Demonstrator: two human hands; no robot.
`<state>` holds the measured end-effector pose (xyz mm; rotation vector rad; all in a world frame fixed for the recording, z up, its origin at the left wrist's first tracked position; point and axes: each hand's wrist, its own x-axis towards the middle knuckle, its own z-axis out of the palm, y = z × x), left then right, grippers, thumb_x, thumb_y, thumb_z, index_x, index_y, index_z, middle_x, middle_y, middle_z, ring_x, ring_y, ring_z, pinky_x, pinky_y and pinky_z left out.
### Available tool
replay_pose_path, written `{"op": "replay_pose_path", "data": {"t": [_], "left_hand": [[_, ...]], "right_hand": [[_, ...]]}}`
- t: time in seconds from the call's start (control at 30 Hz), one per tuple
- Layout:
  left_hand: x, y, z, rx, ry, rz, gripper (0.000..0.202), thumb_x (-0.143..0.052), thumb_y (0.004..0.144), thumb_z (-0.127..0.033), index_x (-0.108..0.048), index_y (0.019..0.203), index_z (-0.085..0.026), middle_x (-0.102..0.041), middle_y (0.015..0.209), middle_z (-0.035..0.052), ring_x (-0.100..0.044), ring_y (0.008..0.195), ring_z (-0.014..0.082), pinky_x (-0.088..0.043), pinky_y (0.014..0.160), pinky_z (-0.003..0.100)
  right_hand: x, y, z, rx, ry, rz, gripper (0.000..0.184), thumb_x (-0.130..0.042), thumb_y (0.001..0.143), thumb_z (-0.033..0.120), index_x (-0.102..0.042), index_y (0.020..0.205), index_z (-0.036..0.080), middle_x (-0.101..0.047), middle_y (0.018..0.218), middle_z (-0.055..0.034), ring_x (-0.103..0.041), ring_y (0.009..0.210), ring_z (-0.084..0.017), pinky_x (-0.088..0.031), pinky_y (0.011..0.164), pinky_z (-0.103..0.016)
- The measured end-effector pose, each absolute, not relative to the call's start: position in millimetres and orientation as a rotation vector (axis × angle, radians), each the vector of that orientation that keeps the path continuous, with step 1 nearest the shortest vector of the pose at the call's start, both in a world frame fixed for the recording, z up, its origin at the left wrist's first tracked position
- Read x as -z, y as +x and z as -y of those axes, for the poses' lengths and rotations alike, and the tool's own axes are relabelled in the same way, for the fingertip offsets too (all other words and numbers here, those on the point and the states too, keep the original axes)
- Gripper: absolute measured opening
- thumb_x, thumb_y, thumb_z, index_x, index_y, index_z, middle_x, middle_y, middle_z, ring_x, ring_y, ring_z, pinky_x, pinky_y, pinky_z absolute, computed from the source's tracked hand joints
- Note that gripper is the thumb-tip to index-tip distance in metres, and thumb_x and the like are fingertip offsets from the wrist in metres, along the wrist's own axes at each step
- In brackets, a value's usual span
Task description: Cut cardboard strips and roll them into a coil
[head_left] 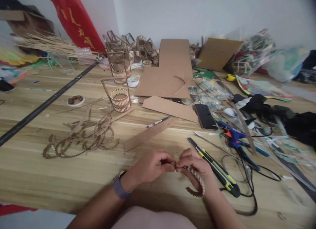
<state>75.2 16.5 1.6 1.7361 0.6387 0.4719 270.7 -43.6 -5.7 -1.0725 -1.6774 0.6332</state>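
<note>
My left hand and my right hand meet low in the middle of the view, both pinching a thin corrugated cardboard strip that curls down under my right palm. A grey watch strap is on my left wrist. A yellow and black utility knife lies on the wooden floor just right of my right hand.
A heap of curled cardboard strips lies to the left. Small cardboard baskets stand further back, with flat cardboard sheets, a phone, a blue glue gun with black cable, and bags of clutter at the right.
</note>
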Motion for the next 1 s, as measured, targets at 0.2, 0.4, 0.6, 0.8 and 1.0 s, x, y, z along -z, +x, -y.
{"op": "replay_pose_path", "data": {"t": [0.2, 0.4, 0.6, 0.8, 1.0], "left_hand": [[-4, 74, -11, -0.563, 1.923, -0.591, 0.025, -0.060, 0.095, -0.039, -0.073, 0.093, -0.017, -0.067, 0.085, 0.0032, -0.060, 0.080, 0.0161, -0.044, 0.075, 0.025], [-1, 75, -4, -0.789, 2.085, -0.572, 0.027, -0.051, 0.100, -0.035, -0.069, 0.099, -0.015, -0.066, 0.095, 0.0084, -0.060, 0.090, 0.0184, -0.046, 0.081, 0.028], [1, 76, -4, -0.872, 2.198, -0.552, 0.027, -0.050, 0.101, -0.033, -0.068, 0.102, -0.014, -0.065, 0.091, 0.0081, -0.057, 0.087, 0.0185, -0.046, 0.079, 0.029], [5, 77, -7, -0.811, 2.311, -0.556, 0.021, -0.052, 0.100, -0.028, -0.069, 0.099, -0.015, -0.064, 0.085, 0.0054, -0.055, 0.083, 0.0175, -0.046, 0.078, 0.029], [6, 76, -8, -0.693, 2.516, -0.548, 0.018, -0.050, 0.099, -0.018, -0.067, 0.098, -0.014, -0.063, 0.085, 0.0048, -0.054, 0.084, 0.0178, -0.047, 0.078, 0.029]], "right_hand": [[16, 268, 43, -1.052, -1.142, 1.387, 0.015, -0.085, 0.068, 0.030, -0.072, 0.075, 0.025, -0.063, 0.066, -0.0002, -0.058, 0.062, -0.016, -0.048, 0.057, -0.027], [17, 262, 42, -1.442, -1.243, 1.151, 0.035, -0.083, 0.068, 0.047, -0.061, 0.070, 0.019, -0.050, 0.052, 0.0063, -0.040, 0.044, -0.008, -0.033, 0.044, -0.021], [17, 254, 40, -1.708, -1.245, 0.978, 0.055, -0.084, 0.056, 0.063, -0.052, 0.062, 0.019, -0.040, 0.048, 0.0093, -0.027, 0.041, -0.004, -0.022, 0.043, -0.020], [28, 255, 38, -1.771, -1.244, 0.914, 0.054, -0.085, 0.059, 0.060, -0.049, 0.058, 0.019, -0.037, 0.045, 0.0097, -0.024, 0.042, -0.004, -0.020, 0.042, -0.021], [35, 256, 41, -1.769, -1.243, 0.915, 0.054, -0.085, 0.058, 0.062, -0.052, 0.064, 0.019, -0.040, 0.049, 0.0092, -0.027, 0.045, -0.005, -0.019, 0.043, -0.021]]}}
